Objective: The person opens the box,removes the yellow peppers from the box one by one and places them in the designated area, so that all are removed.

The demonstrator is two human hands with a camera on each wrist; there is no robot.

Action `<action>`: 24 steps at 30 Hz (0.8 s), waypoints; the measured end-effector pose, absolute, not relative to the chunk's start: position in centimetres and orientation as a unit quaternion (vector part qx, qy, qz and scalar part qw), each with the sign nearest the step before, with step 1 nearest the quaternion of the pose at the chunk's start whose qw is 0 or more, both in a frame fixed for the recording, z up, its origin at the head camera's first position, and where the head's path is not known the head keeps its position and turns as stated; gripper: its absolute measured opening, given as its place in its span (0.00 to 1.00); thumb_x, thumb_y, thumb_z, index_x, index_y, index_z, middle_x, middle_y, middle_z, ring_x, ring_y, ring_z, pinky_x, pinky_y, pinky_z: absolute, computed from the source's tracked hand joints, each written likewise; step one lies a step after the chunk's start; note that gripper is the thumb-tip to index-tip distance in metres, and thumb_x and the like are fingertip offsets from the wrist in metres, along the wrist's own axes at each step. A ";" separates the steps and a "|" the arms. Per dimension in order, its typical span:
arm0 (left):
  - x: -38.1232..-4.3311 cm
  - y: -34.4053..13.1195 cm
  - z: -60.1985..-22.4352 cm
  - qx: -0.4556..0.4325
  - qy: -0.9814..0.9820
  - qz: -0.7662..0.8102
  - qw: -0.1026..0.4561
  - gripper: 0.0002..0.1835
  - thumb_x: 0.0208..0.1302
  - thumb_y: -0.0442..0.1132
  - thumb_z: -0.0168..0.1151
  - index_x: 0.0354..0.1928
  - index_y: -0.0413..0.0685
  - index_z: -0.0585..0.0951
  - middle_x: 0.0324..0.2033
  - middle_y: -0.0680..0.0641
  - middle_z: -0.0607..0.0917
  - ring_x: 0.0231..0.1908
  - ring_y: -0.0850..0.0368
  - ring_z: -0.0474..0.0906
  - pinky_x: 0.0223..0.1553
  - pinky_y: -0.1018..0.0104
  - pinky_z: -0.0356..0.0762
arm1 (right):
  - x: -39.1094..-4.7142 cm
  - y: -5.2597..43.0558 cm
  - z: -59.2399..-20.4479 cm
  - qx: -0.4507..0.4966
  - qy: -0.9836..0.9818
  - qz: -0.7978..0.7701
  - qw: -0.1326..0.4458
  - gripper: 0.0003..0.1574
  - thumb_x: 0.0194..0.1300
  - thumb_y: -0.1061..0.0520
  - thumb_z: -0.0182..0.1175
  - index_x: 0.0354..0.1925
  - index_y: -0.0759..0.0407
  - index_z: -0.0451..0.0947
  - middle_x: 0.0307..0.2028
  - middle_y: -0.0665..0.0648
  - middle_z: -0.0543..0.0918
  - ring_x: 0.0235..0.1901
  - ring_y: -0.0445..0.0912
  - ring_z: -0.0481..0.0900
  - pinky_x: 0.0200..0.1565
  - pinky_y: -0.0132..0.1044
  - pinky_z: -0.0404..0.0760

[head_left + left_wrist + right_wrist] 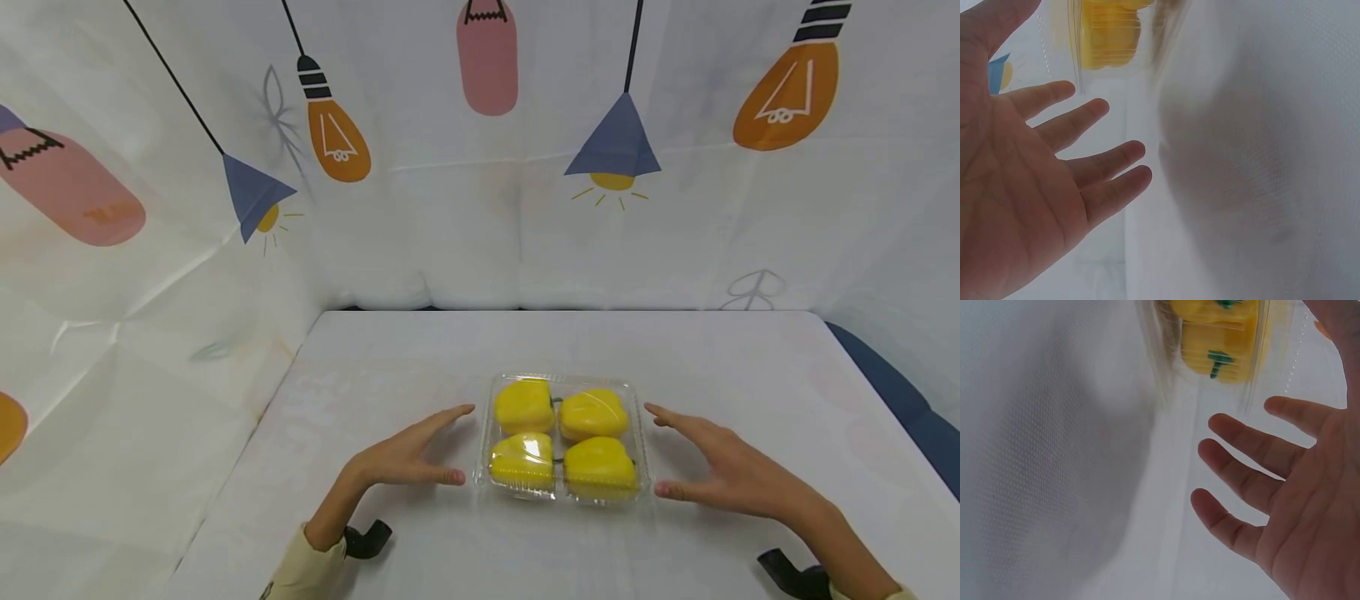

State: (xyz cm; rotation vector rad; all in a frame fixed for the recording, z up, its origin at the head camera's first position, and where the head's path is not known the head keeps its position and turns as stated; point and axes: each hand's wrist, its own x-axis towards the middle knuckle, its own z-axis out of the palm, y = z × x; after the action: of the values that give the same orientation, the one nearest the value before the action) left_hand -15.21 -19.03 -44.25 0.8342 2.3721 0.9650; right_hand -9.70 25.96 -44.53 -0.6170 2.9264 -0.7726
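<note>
A clear plastic clamshell box (642,442) lies on the white table with several yellow bell peppers (598,468) inside. Its lid appears to be down over them. Just left of the box is my left hand (405,454), its fingers extended and thumb spread apart, holding nothing. My right hand (723,467) mirrors it on the other side, fingers spread, a small gap from the box. In the left wrist view a yellow pepper (1110,34) shows through the box wall beyond the fingers. Green stems are visible on the peppers (1217,353) in the right wrist view.
The white tabletop (420,350) extends around the box on all sides. Behind it hangs a white sheet (450,225) printed with lamps and bulbs, which also covers the left side. Something dark blue (892,383) stands past the table's right edge.
</note>
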 end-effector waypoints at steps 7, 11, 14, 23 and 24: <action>-15.1 -18.9 -44.6 0.314 0.854 0.349 0.224 0.53 0.49 0.54 0.72 0.73 0.58 0.51 0.71 0.60 0.52 0.70 0.60 0.47 0.67 0.49 0.52 | -9.7 25.8 -44.7 -0.213 0.943 -0.253 0.025 0.57 0.46 0.30 0.67 0.69 0.44 0.58 0.63 0.53 0.69 0.59 0.57 0.70 0.50 0.63 0.71; -15.1 -18.9 -44.8 0.315 0.852 0.353 0.225 0.54 0.47 0.55 0.73 0.73 0.58 0.52 0.71 0.61 0.53 0.70 0.58 0.49 0.67 0.49 0.53 | -9.6 25.7 -44.8 -0.219 0.941 -0.256 0.020 0.57 0.46 0.30 0.68 0.70 0.44 0.58 0.63 0.53 0.70 0.59 0.56 0.70 0.50 0.62 0.72; -15.1 -18.9 -45.0 0.320 0.846 0.360 0.227 0.54 0.46 0.54 0.74 0.72 0.59 0.52 0.71 0.61 0.53 0.69 0.56 0.52 0.66 0.49 0.54 | -9.6 25.7 -44.8 -0.221 0.941 -0.256 0.018 0.56 0.47 0.31 0.68 0.70 0.43 0.58 0.63 0.52 0.70 0.59 0.56 0.70 0.49 0.62 0.72; -15.1 -18.6 -45.3 0.335 0.842 0.363 0.218 0.55 0.46 0.52 0.75 0.73 0.60 0.51 0.70 0.60 0.55 0.67 0.49 0.57 0.65 0.45 0.56 | -9.5 25.5 -44.9 -0.217 0.942 -0.254 0.021 0.56 0.46 0.30 0.68 0.69 0.42 0.59 0.62 0.51 0.71 0.58 0.54 0.72 0.50 0.61 0.73; -15.2 -18.5 -45.3 0.336 0.842 0.363 0.217 0.55 0.46 0.52 0.75 0.73 0.60 0.51 0.70 0.59 0.55 0.67 0.49 0.57 0.65 0.45 0.56 | -9.5 25.5 -44.8 -0.218 0.942 -0.254 0.023 0.56 0.46 0.30 0.68 0.69 0.43 0.59 0.62 0.51 0.71 0.58 0.54 0.72 0.50 0.61 0.73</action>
State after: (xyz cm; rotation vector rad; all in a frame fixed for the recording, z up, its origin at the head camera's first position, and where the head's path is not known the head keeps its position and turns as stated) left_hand -15.16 -18.55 -45.31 0.9319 2.3316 1.0055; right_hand -9.49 25.48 -44.82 -0.6742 2.9176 -0.7880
